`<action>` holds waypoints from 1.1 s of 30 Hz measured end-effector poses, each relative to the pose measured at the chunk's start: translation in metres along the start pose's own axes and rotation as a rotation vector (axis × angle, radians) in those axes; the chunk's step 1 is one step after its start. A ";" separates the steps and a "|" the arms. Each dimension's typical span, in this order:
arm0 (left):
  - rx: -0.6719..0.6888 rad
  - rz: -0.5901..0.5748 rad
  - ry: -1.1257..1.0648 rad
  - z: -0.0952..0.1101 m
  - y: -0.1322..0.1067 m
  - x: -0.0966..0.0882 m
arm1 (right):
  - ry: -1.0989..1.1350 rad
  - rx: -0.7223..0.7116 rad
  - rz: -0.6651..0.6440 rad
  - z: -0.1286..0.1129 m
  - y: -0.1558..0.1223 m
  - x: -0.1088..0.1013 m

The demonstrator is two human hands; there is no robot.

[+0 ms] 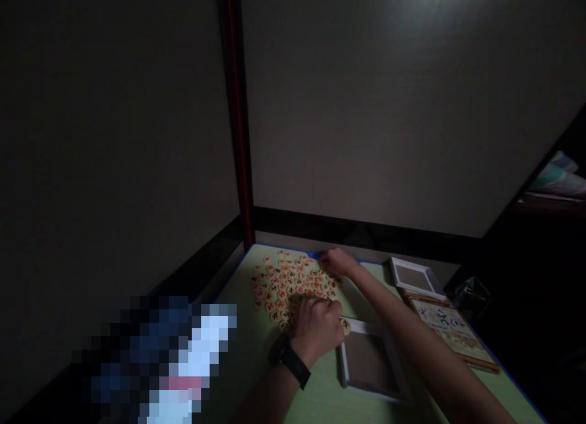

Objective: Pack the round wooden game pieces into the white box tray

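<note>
Many round xiangqi pieces (281, 283) with red or black characters lie spread over the green table (260, 375). My left hand (318, 326), a dark watch on its wrist, is curled over the near right side of the pieces. One piece with a black character (345, 326) shows at its thumb side, above the corner of a white-rimmed open box (344, 366); it looks held by the hand. At the far right of the pieces, my right hand (337, 262) is closed with its fingertips down among them; what they grip is hidden.
Farther right are a second white-rimmed tray (414, 277) and a wood-edged case with a printed picture (451, 329). Walls (366, 119) stand behind and left of the table. A blurred patch (192, 363) covers the lower left.
</note>
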State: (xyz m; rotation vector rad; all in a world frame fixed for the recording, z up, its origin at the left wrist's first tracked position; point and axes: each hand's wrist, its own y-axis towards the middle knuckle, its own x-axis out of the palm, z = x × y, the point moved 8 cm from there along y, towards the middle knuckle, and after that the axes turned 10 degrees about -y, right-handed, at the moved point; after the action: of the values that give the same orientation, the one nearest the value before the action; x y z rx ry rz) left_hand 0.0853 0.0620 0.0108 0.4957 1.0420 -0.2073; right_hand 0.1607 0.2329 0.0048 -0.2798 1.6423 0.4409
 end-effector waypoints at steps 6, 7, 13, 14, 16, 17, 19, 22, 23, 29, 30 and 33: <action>0.013 -0.035 0.005 0.002 0.000 0.003 | -0.095 0.010 -0.078 -0.001 0.000 0.000; 0.019 -0.038 0.005 0.002 0.000 0.003 | -0.102 0.007 -0.087 -0.002 0.000 0.000; 0.052 -0.002 0.003 0.005 0.000 0.001 | -0.123 0.003 -0.128 -0.005 0.003 0.002; 0.050 0.011 0.009 0.004 0.000 0.001 | -0.125 0.008 -0.129 -0.004 0.003 0.001; 0.046 0.025 0.020 0.004 0.000 0.000 | -0.120 0.011 -0.124 -0.003 0.001 -0.002; 0.046 0.024 0.022 0.004 0.000 0.000 | -0.113 0.008 -0.118 -0.003 0.000 -0.004; 0.051 0.018 0.023 0.004 0.000 0.001 | -0.093 -0.005 -0.107 -0.004 -0.004 -0.009; 0.064 -0.006 0.017 0.006 0.000 0.001 | -0.065 -0.029 -0.120 -0.010 -0.011 -0.013; 0.067 -0.016 0.014 0.007 0.001 0.002 | -0.061 -0.038 -0.134 -0.013 -0.012 -0.013; 0.052 -0.033 0.000 0.009 0.000 -0.001 | -0.079 -0.089 -0.202 -0.030 -0.014 -0.006; 0.047 -0.030 -0.001 0.009 0.000 -0.002 | -0.091 -0.092 -0.201 -0.032 -0.014 -0.005; 0.041 -0.034 -0.005 0.008 0.000 -0.002 | -0.135 -0.094 -0.192 -0.036 -0.012 -0.003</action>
State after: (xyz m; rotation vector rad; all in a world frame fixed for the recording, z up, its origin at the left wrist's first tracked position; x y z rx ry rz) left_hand 0.0902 0.0577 0.0159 0.5144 1.0437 -0.2606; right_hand 0.1345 0.2063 0.0092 -0.4639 1.4494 0.3825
